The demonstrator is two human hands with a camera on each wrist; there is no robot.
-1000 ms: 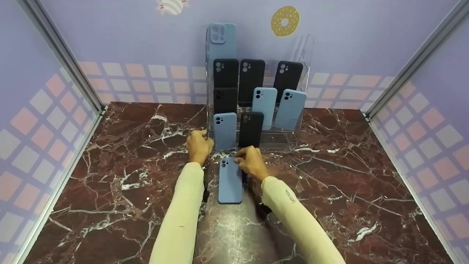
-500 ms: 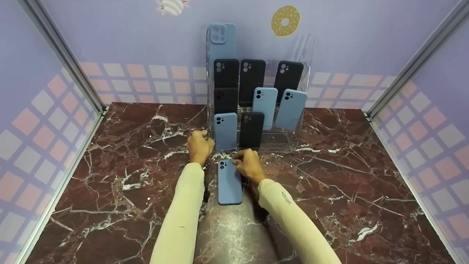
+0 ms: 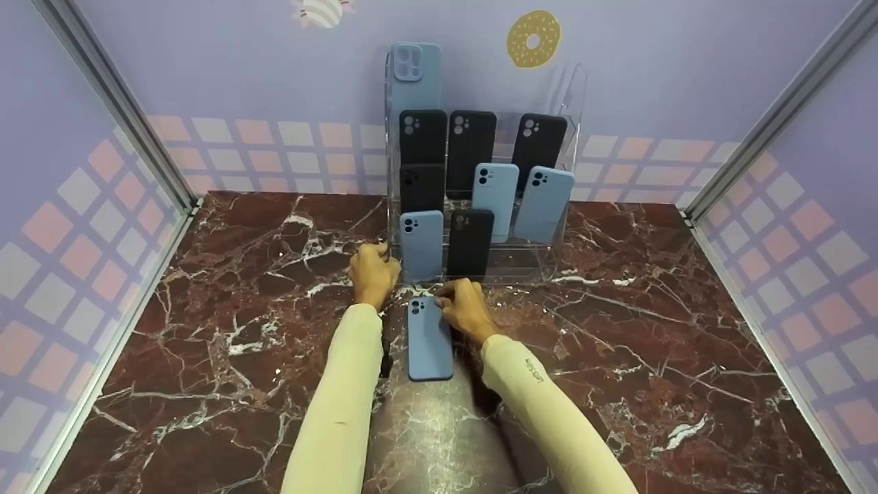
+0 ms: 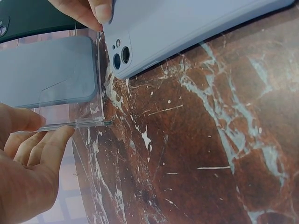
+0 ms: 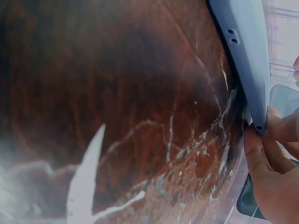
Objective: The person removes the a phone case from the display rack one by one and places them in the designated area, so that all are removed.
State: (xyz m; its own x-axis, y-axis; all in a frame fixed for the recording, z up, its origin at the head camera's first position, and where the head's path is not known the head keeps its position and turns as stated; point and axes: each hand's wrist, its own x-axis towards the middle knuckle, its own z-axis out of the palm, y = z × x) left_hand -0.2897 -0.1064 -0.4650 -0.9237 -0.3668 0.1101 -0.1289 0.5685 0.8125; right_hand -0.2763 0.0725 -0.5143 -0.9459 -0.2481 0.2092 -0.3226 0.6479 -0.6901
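Observation:
My right hand (image 3: pixel 468 310) pinches a blue phone case (image 3: pixel 430 343) by its top right corner, thumb on the back and fingers beneath. The case's camera cutouts point toward the rack, and its lower end points toward me. At the clear acrylic display rack (image 3: pixel 521 264), my left hand (image 3: pixel 374 274) grips the lower left edge; in the left wrist view the thumb and fingers (image 4: pixel 56 144) close on that clear edge. Just behind, a blue case (image 3: pixel 421 247) and a black case (image 3: pixel 470 243) stand in the rack's front row.
Higher tiers hold black cases (image 3: pixel 472 144), light blue cases (image 3: pixel 495 199) and a larger blue case (image 3: pixel 422 89) at top left. The rack stands on a red-brown marbled table (image 3: pixel 651 329) against a lilac wall (image 3: pixel 240 62). Side panels with metal frames flank the table.
The right hand and the blue case have shifted slightly toward me and left since a second ago. The left hand stays at the rack's edge.

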